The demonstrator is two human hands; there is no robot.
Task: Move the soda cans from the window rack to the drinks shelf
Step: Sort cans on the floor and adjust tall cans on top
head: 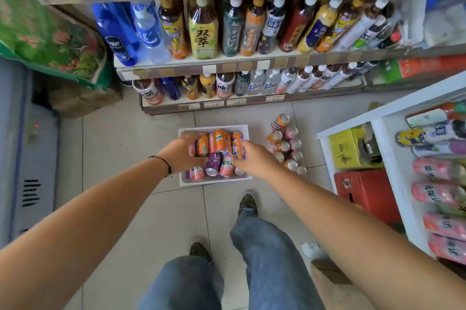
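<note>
Jeans-clad legs nearest, standing on tiled floor. Both arms reach down into white tray of soda cans on floor. Left hand curled on orange can; right hand grips orange can. More upright cans right of tray. Drinks shelf beyond.

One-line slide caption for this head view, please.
Both hands, left hand and right hand, reach into a white tray of soda cans on the floor below the drinks shelf.
</note>
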